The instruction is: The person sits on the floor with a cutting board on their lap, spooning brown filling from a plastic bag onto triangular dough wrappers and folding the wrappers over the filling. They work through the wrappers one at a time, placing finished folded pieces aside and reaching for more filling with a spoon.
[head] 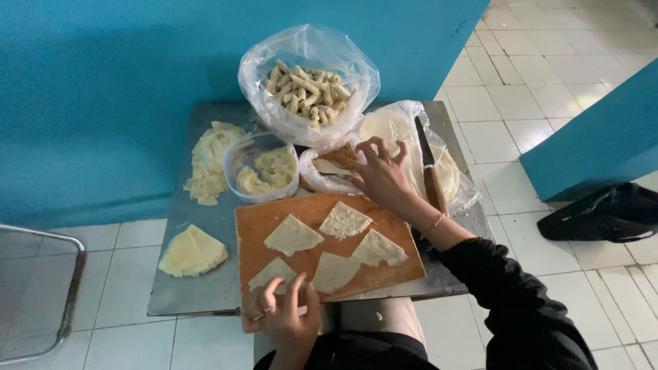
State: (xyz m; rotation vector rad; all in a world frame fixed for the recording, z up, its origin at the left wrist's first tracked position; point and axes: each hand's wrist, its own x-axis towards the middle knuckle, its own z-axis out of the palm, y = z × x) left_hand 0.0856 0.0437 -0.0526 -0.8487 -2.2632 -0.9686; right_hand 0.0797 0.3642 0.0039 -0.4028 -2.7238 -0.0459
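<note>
A brown wooden board [384, 274] lies on a small metal table [199, 288] and carries several pale triangular pastry wrappers [293, 235]. My left hand [288, 318] rests on the board's near left corner, fingers on the nearest wrapper [269, 273]. My right hand [384, 175] reaches past the board's far edge, fingers spread, touching a plastic bag with a brown filling [340, 157] inside. Neither hand grips anything that I can see.
A clear bag of rolled pastry sticks [307, 88] stands at the table's back. A plastic tub of dough scraps [264, 170], a loose scrap pile [211, 161], a folded wrapper stack [192, 250] and a knife [430, 171] on bagged wrappers surround the board. A black bag [603, 212] lies on the tiled floor at right.
</note>
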